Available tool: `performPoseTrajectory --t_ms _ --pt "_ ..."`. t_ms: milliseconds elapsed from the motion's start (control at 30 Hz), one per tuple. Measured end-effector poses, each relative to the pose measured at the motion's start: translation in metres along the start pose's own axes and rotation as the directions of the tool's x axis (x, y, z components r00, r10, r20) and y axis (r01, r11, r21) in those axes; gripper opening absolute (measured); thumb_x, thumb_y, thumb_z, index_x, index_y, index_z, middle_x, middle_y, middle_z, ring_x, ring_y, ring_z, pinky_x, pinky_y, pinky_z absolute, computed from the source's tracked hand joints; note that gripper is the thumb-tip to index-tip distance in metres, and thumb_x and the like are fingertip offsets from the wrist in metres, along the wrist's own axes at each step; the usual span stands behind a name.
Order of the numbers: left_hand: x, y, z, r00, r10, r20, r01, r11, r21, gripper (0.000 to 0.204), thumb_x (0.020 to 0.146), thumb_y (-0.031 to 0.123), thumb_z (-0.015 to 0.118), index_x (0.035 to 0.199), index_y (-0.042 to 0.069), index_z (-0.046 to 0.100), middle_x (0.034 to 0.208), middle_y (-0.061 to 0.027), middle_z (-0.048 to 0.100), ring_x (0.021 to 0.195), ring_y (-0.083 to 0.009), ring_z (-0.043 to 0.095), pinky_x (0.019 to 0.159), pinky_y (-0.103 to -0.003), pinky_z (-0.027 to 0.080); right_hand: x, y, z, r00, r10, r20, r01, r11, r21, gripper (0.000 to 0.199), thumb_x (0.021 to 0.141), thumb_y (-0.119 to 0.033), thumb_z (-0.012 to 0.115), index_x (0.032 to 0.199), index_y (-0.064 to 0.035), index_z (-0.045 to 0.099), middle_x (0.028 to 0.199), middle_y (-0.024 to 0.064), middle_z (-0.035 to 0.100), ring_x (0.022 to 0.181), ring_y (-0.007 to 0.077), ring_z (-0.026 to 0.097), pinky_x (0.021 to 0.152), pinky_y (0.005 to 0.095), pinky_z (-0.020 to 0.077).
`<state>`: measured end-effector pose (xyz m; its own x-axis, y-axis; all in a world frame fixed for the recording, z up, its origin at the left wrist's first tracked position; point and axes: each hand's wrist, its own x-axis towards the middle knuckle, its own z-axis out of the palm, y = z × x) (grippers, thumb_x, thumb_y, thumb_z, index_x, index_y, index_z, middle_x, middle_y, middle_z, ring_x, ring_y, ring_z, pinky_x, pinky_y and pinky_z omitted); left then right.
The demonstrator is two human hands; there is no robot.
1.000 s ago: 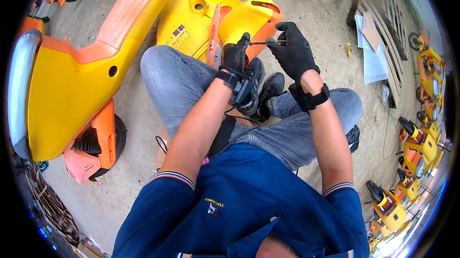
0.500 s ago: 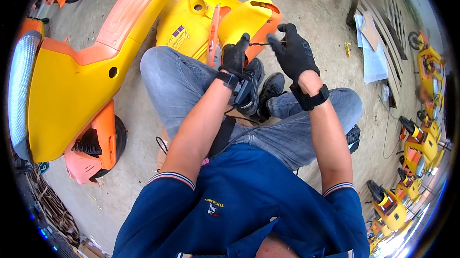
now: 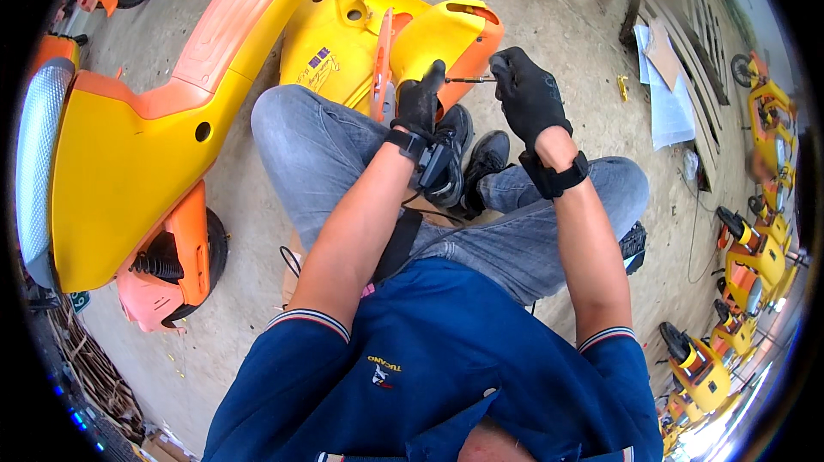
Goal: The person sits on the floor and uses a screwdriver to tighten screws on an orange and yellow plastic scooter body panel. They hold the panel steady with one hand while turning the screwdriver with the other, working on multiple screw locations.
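Note:
My right hand [image 3: 528, 95], in a black glove, is closed on the end of a thin dark rod that looks like a screwdriver [image 3: 468, 80]; any handle is hidden in the fist. The shaft points left toward the thumb of my gloved left hand [image 3: 418, 102]. That hand, thumb up, grips the edge of a curved yellow and orange body panel [image 3: 438, 37] in front of my shoes. Most of its fingers are hidden. Just left of it stands a narrow pink-orange strip [image 3: 382, 67] with a grey lower part.
A large yellow and orange scooter body [image 3: 146, 162] stands close on my left. Yellow panels [image 3: 322, 59] lie ahead on the concrete floor. To the right are a wooden pallet [image 3: 687, 42] with white sheets [image 3: 669, 110] and a row of yellow scooters [image 3: 704, 376].
My right hand's fingers were spread around the rod and have now closed into a fist. More of the shaft shows between the hands. My left hand has stayed nearly still.

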<state>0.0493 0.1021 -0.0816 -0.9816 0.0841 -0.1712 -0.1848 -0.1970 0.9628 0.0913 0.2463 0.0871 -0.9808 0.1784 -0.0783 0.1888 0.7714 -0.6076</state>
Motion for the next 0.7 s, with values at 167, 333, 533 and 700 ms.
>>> performPoseTrajectory --t_ms 167,333,533,700 --pt "0.000 0.000 -0.002 0.992 0.110 0.056 -0.116 0.987 0.110 0.040 0.089 0.023 0.066 0.120 -0.002 0.060 0.105 -0.0127 0.065 0.094 -0.0240 0.061 0.081 -0.034 0.048 -0.003 0.012 0.001 0.995 -0.094 -0.039 0.099 0.981 0.166 0.017 0.089 -0.010 0.061 0.105 -0.0060 0.060 0.089 0.0105 0.067 0.076 0.0271 0.066 0.070 0.0374 0.0513" --pt "0.001 -0.002 -0.002 0.990 0.127 0.059 -0.128 0.991 0.027 0.038 0.091 0.023 0.065 0.118 -0.003 0.061 0.105 -0.0113 0.066 0.091 -0.0224 0.062 0.080 -0.034 0.049 -0.003 0.009 -0.012 0.996 0.083 0.012 -0.082 0.925 0.372 0.015 0.090 -0.007 0.059 0.104 -0.0046 0.060 0.082 0.0069 0.064 0.067 0.0116 0.060 0.062 0.0273 0.0487" --pt "0.005 0.007 0.002 0.989 -0.146 0.021 0.147 0.975 -0.167 0.040 0.092 0.029 0.067 0.110 -0.007 0.064 0.100 -0.0083 0.066 0.088 -0.0169 0.060 0.076 -0.030 0.048 -0.001 0.015 -0.021 0.983 0.161 -0.091 -0.130 0.952 0.276 0.015 0.092 -0.015 0.058 0.102 -0.0044 0.062 0.081 0.0112 0.066 0.070 0.0186 0.064 0.064 0.0326 0.0502" --pt "0.000 0.017 0.009 0.979 -0.200 0.046 0.204 0.918 -0.341 0.041 0.092 0.029 0.067 0.109 -0.008 0.064 0.100 -0.0080 0.066 0.088 -0.0176 0.061 0.076 -0.030 0.048 0.001 0.039 -0.011 0.967 0.095 -0.236 -0.070 0.991 0.110 0.014 0.091 -0.016 0.058 0.099 -0.0047 0.062 0.081 0.0159 0.066 0.074 0.0294 0.066 0.067 0.0384 0.0508"
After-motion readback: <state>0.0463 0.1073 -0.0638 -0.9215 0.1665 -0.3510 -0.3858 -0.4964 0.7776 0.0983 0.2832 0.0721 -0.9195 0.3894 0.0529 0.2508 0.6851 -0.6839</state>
